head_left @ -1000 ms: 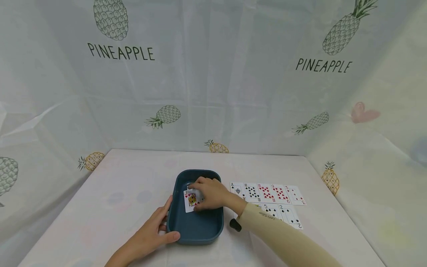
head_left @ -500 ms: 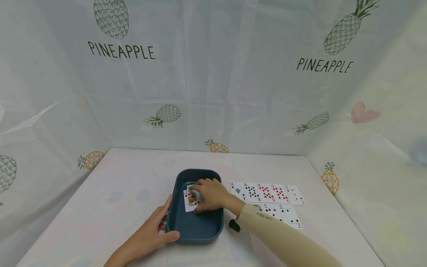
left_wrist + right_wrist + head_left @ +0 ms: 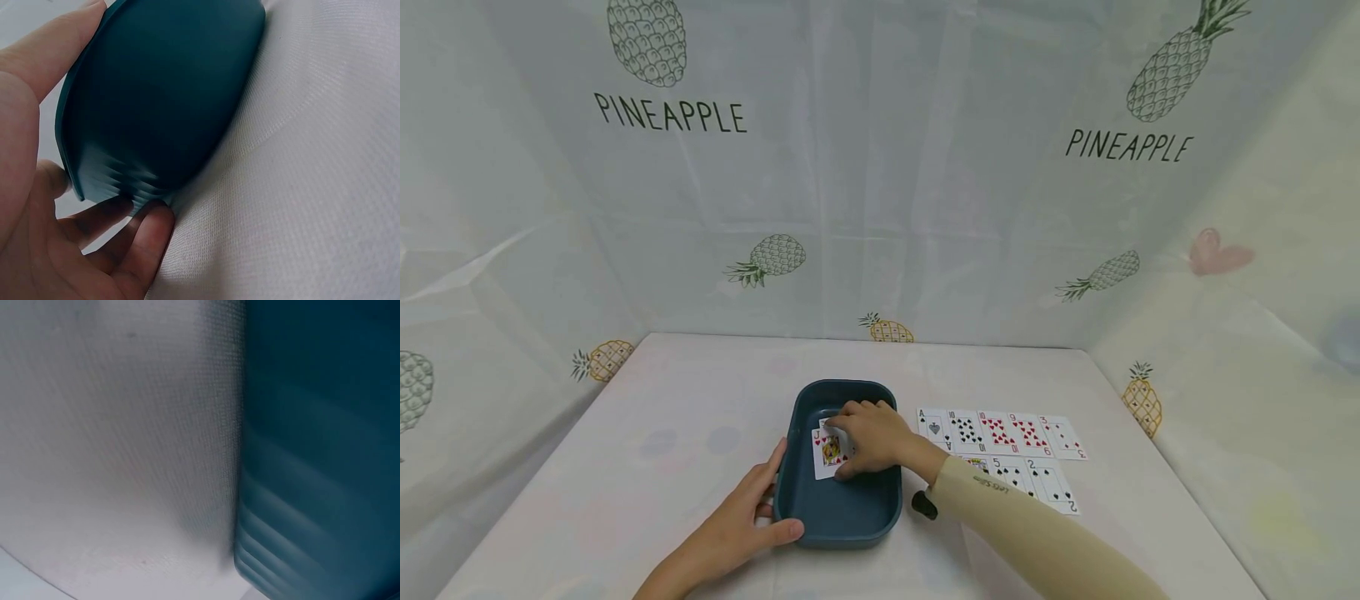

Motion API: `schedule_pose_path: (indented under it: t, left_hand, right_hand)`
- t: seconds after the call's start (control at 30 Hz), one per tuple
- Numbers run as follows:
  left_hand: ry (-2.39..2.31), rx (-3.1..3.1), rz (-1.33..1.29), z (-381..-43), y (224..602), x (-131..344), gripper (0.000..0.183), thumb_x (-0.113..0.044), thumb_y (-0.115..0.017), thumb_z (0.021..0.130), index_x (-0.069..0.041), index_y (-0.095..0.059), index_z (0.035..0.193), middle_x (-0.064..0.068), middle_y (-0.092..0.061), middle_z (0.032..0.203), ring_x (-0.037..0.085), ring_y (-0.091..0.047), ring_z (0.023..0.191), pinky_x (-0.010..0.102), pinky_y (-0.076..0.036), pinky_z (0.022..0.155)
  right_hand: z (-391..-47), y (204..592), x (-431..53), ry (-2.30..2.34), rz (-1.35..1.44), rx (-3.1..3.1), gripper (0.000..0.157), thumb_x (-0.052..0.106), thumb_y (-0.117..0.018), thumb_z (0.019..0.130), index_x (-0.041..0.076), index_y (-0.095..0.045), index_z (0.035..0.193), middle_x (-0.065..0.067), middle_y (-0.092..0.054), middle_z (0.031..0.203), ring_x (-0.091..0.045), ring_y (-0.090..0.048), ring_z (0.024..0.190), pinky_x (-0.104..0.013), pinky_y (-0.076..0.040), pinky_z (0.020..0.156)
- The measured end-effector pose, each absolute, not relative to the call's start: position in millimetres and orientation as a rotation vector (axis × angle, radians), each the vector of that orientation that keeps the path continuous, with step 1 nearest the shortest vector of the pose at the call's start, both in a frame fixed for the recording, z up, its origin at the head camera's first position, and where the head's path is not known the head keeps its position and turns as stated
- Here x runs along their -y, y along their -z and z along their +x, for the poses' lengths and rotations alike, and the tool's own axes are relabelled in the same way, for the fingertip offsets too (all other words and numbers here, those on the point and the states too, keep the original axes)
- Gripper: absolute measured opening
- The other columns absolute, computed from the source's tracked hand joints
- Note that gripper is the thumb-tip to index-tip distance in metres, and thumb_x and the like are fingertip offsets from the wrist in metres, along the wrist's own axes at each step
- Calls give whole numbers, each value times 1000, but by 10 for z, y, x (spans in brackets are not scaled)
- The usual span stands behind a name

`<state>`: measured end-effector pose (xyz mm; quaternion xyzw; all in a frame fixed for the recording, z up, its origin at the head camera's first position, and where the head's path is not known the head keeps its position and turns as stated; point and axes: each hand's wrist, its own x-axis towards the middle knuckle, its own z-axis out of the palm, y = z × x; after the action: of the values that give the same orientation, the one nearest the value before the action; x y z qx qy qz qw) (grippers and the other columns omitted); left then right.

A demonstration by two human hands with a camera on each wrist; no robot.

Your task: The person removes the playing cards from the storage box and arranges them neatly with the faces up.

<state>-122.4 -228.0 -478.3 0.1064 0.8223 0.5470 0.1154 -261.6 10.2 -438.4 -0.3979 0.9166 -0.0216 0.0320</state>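
Note:
A dark blue rectangular tray (image 3: 846,518) sits on the table in front of me. My left hand (image 3: 739,523) grips its left side, thumb at the near-left corner and fingers along the outer wall; the left wrist view shows these fingers (image 3: 153,240) against the ribbed wall. Inside the tray, my right hand (image 3: 874,437) holds playing cards, thumb on the near edge and fingers at the far edge. The top card is a jack of hearts (image 3: 829,454), with another card's edge behind it. The right wrist view shows only the tray's outer wall (image 3: 319,456), not the hand.
To the tray's right lie two rows of face-up playing cards. The far row includes an ace (image 3: 933,427), a ten of hearts (image 3: 997,432) and a three (image 3: 1063,438). My right forearm (image 3: 1000,517) covers part of the near row, where a two (image 3: 1054,485) shows.
The right fingers and the jack have shifted very slightly within the tray, and the card behind shows a bit more. The left hand and tray stay nearly the same.

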Motion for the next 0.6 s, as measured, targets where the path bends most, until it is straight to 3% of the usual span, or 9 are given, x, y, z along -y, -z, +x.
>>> schedule_pose_path:
  t: [0.27, 0.6]
  left_hand:
    - [-1590, -2414, 301, -1228, 4770, 2268, 103, -30, -77, 100, -32, -5, 173, 23, -33, 158, 25, -59, 124, 21, -54, 90]
    - [-1604, -2407, 320, -1217, 4776, 2270, 103, -28, -77, 100, -30, -4, 173, 25, -32, 158, 26, -61, 124, 22, -54, 90]
  right_hand:
    - [-2627, 4365, -64, 73, -1131, -2791, 75, 58, -88, 82, 25, -67, 146, -2, -61, 142, -22, -57, 125, -44, -47, 108]
    - [-2668, 4376, -25, 142, -1079, -2762, 79, 56, -92, 78, 25, -66, 145, -1, -60, 134, -18, -54, 113, -43, -48, 106]
